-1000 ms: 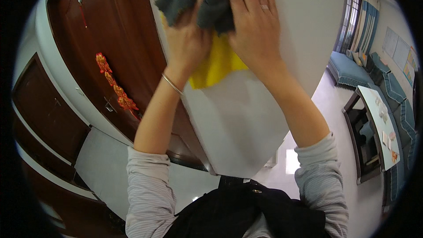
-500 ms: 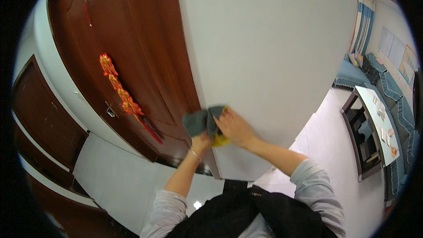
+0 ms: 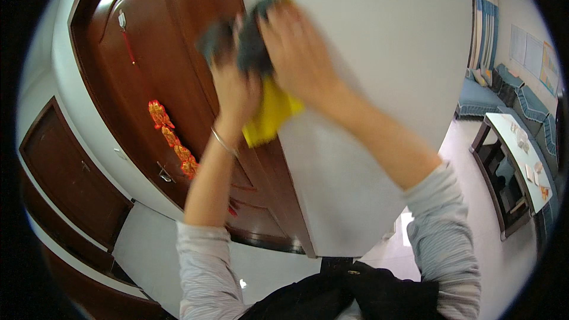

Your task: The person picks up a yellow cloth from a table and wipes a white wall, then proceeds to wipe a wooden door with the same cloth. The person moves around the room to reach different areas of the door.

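Note:
A grey and yellow cloth (image 3: 267, 109) is pressed against the edge of a white wall (image 3: 379, 53), high in the picture. My left hand (image 3: 234, 92) grips the cloth from the left, a thin bangle on its wrist. My right hand (image 3: 299, 53) lies flat over the grey part of the cloth, fingers spread upward. Both hands are blurred by motion. The yellow part hangs below the hands.
A dark brown wooden door (image 3: 172, 83) with a red and gold hanging ornament (image 3: 172, 139) stands left of the wall. A second dark door (image 3: 71, 184) is at far left. At right are a low table (image 3: 521, 160) with a white top and a blue sofa (image 3: 504, 98).
Both hands with the cloth went from high on the wall down to low, and are now back up high near the wall's edge.

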Demonstrator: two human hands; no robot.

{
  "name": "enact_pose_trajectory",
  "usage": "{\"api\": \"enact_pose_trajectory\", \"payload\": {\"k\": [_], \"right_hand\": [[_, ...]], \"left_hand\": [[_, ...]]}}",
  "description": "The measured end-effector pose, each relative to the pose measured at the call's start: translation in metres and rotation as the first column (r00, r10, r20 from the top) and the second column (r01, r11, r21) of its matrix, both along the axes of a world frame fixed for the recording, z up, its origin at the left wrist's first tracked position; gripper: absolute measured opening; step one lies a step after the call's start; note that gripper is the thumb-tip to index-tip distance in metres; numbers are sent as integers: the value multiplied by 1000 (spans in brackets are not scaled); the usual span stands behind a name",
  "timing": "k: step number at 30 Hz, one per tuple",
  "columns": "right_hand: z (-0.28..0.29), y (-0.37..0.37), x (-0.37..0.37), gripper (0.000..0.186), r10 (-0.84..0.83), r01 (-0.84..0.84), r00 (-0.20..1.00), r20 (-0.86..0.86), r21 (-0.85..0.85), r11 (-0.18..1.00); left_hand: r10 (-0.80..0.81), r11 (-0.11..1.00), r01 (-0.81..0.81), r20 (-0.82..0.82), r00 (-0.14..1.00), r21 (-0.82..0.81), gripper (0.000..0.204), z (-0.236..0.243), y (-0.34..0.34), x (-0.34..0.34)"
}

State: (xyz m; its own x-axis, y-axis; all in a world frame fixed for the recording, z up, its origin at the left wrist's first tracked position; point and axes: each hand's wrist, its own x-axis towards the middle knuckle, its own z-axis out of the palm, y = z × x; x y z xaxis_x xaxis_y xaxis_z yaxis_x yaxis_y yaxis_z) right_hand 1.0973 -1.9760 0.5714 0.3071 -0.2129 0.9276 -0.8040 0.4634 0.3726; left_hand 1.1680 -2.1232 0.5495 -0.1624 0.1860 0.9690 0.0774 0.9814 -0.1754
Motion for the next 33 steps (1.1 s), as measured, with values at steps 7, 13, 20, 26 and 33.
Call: {"api": "enact_pose_trajectory", "payload": {"k": [7, 13, 20, 26, 33], "right_hand": [[149, -9, 14, 38, 395, -355, 899, 188, -212, 910], [27, -85, 13, 45, 389, -409, 909, -152, -136, 902], [-152, -38, 8, 45, 303, -320, 942, 146, 112, 941], [-299, -33, 32, 55, 193, -345, 879, 436, 303, 888], [-430, -25, 37, 51, 93, -393, 833, 545, 467, 792]], "left_hand": [[-350, 935, 354, -167, 922, -4, 35, 168, -2, -34], [-67, 996, 73, -108, 992, 56, 26, 34, -100, 4], [-97, 952, 103, -33, 995, 287, 47, -209, -18, -9], [-442, -629, 526, -820, 364, 573, 38, -348, 12, 23], [-601, 194, 99, 38, 798, 976, 41, -522, 11, 41]]}}
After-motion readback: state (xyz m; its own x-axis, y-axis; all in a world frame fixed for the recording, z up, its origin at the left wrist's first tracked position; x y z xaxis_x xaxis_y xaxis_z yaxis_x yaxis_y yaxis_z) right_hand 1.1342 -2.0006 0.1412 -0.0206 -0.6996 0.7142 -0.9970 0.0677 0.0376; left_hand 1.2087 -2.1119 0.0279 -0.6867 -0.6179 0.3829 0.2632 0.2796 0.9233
